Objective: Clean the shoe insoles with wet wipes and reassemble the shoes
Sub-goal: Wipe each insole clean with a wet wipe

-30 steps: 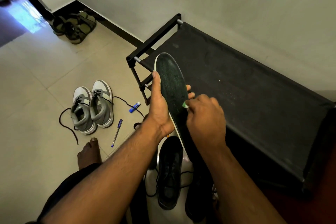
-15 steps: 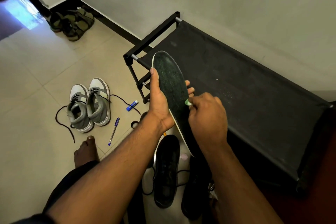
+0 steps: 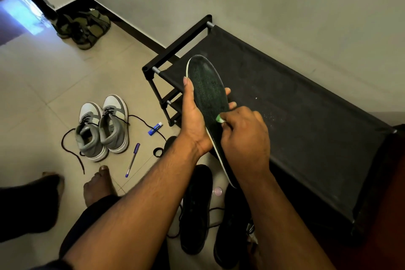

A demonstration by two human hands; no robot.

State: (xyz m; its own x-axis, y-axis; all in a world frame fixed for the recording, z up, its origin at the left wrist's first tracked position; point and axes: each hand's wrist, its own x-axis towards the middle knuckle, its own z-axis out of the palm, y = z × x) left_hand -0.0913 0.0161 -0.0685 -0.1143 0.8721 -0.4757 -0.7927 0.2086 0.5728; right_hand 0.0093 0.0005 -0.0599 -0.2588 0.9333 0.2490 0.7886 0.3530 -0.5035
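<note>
We hold a dark insole up over the near end of a black fabric shoe rack, its toe end pointing up and away. Our left hand grips it from the left edge, thumb laid along the rim and fingers curled round behind, their tips showing past the right edge. Our right hand has its fingers curled tight on a small pale-green wad of wet wipe, which touches the insole's surface near mid-length. Below the hands, two black shoes lie on the tiled floor, laces loose. To the left stands a pair of grey-and-white sneakers, one black lace trailing across the tiles. Near them lie a blue pen and a small blue-and-white tube. A pair of olive sandals sits by the far wall's skirting.
</note>
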